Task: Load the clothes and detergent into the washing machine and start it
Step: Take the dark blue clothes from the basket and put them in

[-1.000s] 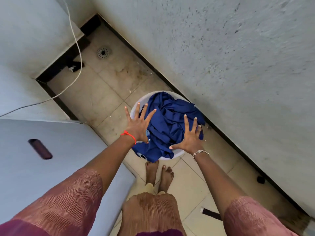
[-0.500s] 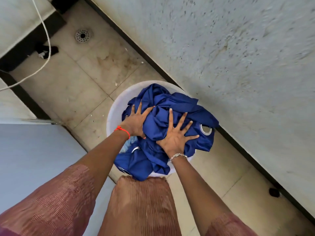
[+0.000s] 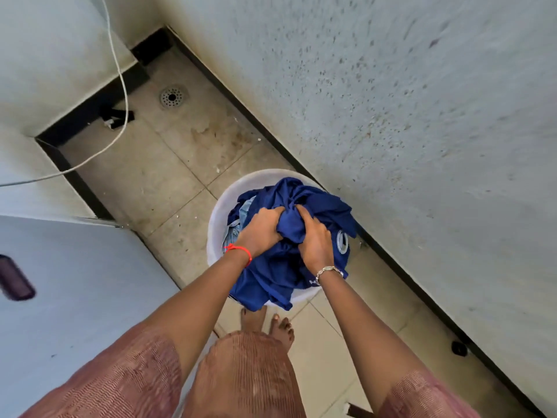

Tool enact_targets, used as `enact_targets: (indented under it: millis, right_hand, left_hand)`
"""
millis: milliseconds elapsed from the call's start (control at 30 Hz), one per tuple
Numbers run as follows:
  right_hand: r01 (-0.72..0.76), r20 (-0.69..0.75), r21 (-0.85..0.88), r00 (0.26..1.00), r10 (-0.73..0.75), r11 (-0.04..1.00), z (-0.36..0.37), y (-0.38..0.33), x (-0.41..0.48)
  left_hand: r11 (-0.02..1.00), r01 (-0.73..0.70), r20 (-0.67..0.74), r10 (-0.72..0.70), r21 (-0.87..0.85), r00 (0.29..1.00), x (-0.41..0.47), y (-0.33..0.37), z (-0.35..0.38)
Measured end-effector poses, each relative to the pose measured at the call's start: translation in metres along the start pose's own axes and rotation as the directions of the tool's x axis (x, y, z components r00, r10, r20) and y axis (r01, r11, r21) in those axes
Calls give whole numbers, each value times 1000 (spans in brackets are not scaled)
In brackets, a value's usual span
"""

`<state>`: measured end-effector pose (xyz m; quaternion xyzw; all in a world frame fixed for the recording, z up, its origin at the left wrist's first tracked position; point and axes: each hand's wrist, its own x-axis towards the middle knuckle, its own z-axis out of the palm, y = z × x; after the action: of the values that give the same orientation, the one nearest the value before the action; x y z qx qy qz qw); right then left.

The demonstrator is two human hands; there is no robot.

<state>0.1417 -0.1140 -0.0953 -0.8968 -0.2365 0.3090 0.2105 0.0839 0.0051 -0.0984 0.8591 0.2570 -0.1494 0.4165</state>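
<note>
Blue clothes (image 3: 304,230) bunched between left hand (image 3: 261,230) and right hand (image 3: 315,241), both clenched, above bucket (image 3: 217,218).

We see only part of the white bucket (image 3: 217,218): blue clothes (image 3: 319,212) cover its inside and near rim. Beside the bucket, the washing machine (image 3: 75,282) is cut off at the left edge, its dark handle (image 3: 15,279) blurred. Our fingertips are buried in the blue clothes.
</note>
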Motion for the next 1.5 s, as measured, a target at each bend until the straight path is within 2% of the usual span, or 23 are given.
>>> enact_targets:
  millis: [133, 267, 367, 500, 567, 633, 733, 800, 900, 967, 1133, 1300, 1500]
  right_hand:
    - [38, -56, 141, 998, -30, 989, -52, -39, -32]
    - [81, 3, 98, 997, -81, 992, -93, -66, -60]
    - [114, 66, 61, 991, -118, 992, -94, -64, -72]
    - [136, 234, -84, 966, -113, 987, -66, -40, -77]
    - [146, 300, -245, 951, -69, 958, -51, -27, -73]
    - [147, 307, -374, 951, -28, 916, -43, -15, -67]
    - [144, 329, -453, 944, 15, 880, -35, 0, -50]
    - [171, 371, -506, 928, 35, 846, -32, 8, -36]
    - [208, 419, -556, 907, 55, 804, -20, 22, -15]
    - [203, 436, -539, 898, 65, 817, -8, 32, -6]
    - [171, 382, -513, 923, 45, 841, 30, 58, 9]
    - [154, 233, -591, 972, -16, 792, 62, 69, 23]
    - [187, 181, -640, 979, -90, 745, 86, 76, 41]
  left_hand:
    - [999, -36, -96, 34, -26, 995, -38, 45, -46]
    - [996, -65, -109, 59, -52, 992, -77, 76, -78]
    - [1000, -5, -94, 2, -29, 996, -94, 76, -75]
    - [994, 78, -83, -72, 73, 994, -108, 50, -47]
    - [976, 95, -49, -87, 195, 995, -112, 32, -31]
    - [954, 123, 29, -136, 273, 990, -115, 13, -19]
    - [882, 232, 170, -325, 410, 930, -113, -18, 0]
    - [828, 259, 184, -393, 498, 901, -109, -30, 9]
    - [833, 251, 191, -385, 494, 903, -98, -39, 24]
    - [845, 262, 216, -396, 466, 892, -90, -42, 35]
    - [809, 312, 155, -437, 498, 886, -66, -62, 60]
    - [770, 303, 108, -431, 561, 896, -44, -84, 78]
    - [761, 286, 29, -372, 583, 928, -27, -100, 96]
